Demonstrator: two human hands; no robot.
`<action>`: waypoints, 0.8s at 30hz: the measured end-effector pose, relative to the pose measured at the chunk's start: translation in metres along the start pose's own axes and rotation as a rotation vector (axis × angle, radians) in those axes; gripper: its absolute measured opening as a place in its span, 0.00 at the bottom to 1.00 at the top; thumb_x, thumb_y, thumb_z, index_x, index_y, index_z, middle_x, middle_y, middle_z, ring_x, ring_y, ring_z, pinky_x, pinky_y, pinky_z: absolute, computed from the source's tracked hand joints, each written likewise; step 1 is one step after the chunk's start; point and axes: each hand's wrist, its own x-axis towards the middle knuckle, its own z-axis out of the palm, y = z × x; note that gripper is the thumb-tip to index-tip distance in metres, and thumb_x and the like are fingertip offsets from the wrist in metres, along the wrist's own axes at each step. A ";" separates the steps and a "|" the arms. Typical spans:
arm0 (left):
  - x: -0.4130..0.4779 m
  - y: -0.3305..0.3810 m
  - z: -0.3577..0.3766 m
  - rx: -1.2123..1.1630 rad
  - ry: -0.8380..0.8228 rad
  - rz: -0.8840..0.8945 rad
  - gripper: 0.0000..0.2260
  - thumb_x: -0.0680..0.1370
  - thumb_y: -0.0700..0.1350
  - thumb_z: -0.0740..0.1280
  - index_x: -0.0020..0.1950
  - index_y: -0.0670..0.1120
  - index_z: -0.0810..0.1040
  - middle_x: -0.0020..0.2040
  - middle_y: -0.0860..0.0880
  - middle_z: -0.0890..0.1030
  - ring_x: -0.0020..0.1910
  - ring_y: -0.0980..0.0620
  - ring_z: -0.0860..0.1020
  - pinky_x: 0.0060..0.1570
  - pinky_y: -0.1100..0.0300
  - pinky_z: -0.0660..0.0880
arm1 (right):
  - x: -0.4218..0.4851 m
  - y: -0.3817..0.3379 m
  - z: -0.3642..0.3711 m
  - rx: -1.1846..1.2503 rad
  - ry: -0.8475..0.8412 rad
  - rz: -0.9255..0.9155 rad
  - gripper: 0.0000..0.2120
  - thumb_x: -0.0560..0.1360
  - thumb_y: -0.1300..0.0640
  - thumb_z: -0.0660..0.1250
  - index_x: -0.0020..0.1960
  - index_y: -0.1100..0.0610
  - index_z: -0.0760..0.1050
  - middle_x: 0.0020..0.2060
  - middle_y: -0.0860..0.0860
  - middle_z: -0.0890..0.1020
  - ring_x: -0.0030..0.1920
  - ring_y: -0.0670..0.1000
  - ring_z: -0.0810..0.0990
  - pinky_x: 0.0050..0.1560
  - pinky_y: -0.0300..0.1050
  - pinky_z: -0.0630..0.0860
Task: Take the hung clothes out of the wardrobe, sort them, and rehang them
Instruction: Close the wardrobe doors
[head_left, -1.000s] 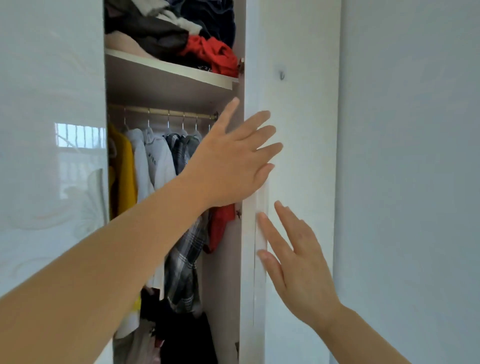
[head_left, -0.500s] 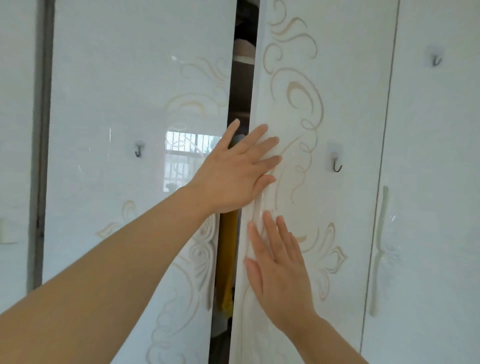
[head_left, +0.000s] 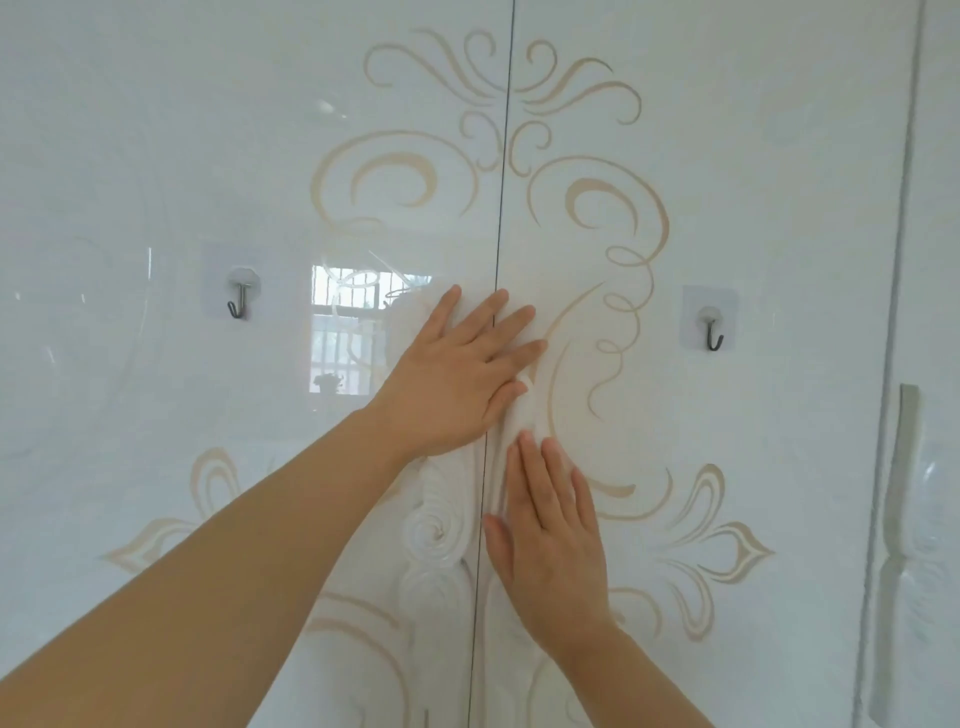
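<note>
Squarely ahead, the wardrobe (head_left: 753, 130) fills the view, its two glossy white doors meeting at a thin dark seam (head_left: 500, 208) that runs from top to bottom. Both doors are closed flush, so the hung clothes are hidden behind them.

The left hand (head_left: 457, 374) lies flat across the seam. Its fingers are straight and slightly spread, the thumb is on the panel left of the seam and the fingertips reach onto the panel right of it. It grips nothing. The right hand (head_left: 550, 540) is pressed flat just right of the seam, lower down than the left hand. Its fingers are straight and close together, pointing up, and it holds nothing. Its fingertips rest on a raised white moulding (head_left: 522, 415) beside the seam, and a matching rose-shaped relief (head_left: 435, 530) sits just left of the seam.

Beige scrollwork (head_left: 395, 176) curls outward on both sides of the seam. Well left of the seam is a small stick-on hook (head_left: 238, 301), and another hook (head_left: 710, 332) is well right of it. Between the left hook and the seam, the shiny surface reflects a barred window (head_left: 353, 332). Far right of the seam stands a further door with a long pale handle (head_left: 906, 467).
</note>
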 end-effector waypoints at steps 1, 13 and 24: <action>-0.002 -0.001 0.007 -0.015 0.019 -0.004 0.20 0.78 0.50 0.52 0.64 0.48 0.75 0.67 0.45 0.72 0.69 0.41 0.67 0.66 0.36 0.58 | 0.000 0.002 0.007 0.000 0.015 -0.007 0.24 0.77 0.50 0.56 0.69 0.62 0.62 0.68 0.56 0.66 0.69 0.58 0.65 0.65 0.57 0.66; -0.005 0.000 0.027 -0.093 0.171 -0.046 0.18 0.78 0.50 0.55 0.62 0.48 0.77 0.67 0.47 0.73 0.68 0.44 0.67 0.67 0.39 0.58 | -0.003 0.002 0.021 -0.008 -0.002 -0.010 0.24 0.80 0.49 0.47 0.70 0.63 0.59 0.69 0.58 0.63 0.71 0.58 0.61 0.67 0.58 0.62; -0.099 0.061 -0.053 -0.193 -0.518 -0.451 0.27 0.78 0.52 0.58 0.75 0.52 0.53 0.76 0.50 0.54 0.73 0.48 0.54 0.71 0.49 0.50 | -0.030 -0.012 -0.079 0.157 -0.701 0.146 0.27 0.79 0.51 0.55 0.75 0.52 0.51 0.75 0.50 0.53 0.75 0.51 0.51 0.72 0.47 0.52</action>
